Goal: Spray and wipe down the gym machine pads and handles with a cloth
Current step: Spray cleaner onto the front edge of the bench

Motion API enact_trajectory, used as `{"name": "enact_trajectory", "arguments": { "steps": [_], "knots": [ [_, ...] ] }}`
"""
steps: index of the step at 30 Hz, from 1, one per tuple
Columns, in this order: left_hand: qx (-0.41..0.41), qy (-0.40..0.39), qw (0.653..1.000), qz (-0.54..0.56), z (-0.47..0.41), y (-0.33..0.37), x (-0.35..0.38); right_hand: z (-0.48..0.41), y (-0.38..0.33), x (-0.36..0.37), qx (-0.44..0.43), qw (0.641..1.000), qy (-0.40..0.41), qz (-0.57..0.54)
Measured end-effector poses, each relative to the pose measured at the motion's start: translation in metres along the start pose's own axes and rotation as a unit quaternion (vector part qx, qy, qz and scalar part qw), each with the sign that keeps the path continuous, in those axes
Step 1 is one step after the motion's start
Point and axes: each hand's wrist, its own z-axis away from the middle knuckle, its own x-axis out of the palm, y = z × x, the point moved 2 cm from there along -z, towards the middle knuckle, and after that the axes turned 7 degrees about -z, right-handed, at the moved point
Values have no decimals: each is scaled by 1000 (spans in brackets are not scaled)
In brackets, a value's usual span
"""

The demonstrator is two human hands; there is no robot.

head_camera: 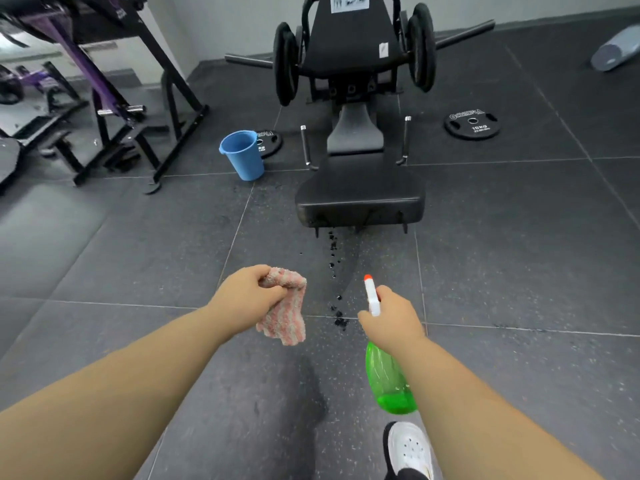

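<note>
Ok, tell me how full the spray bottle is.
Nearly empty: the spray bottle shows green liquid only at its base.

The cloth point(284, 310) looks like a fluffy, nubby pile fabric. The spray bottle point(389, 379) is glossy see-through plastic with an opaque plastic trigger head. The seat pad point(360, 199) is smooth leather-look upholstery with a soft sheen. The handles point(304, 147) have matt grips and shiny metal end caps. The floor point(519, 254) is matt, grainy, rubbery-looking tile, and the bucket point(242, 155) is smooth plastic.
</note>
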Motion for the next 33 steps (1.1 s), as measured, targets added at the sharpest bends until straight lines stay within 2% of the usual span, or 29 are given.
{"name": "enact_trajectory", "arguments": {
  "steps": [8, 13, 18, 24, 28, 33],
  "knots": [
    [3, 100, 994, 52, -90, -47, 90, -92, 40, 58, -116, 988, 98, -27],
    [53, 180, 980, 63, -146, -50, 146, -151, 72, 70, -193, 970, 146, -20],
    [92, 231, 966, 71, -172, -48, 169, -183, 85, 74, -243, 952, 182, -22],
    [109, 251, 958, 85, -179, -52, 180, -195, 88, 83, -297, 926, 231, -24],
    [116, 236, 961, 86, -179, -50, 180, -193, 91, 87, -314, 923, 225, -8],
    [110, 193, 974, 54, -191, -63, 208, -220, 126, 111, -271, 937, 217, 51]
  ]
}}
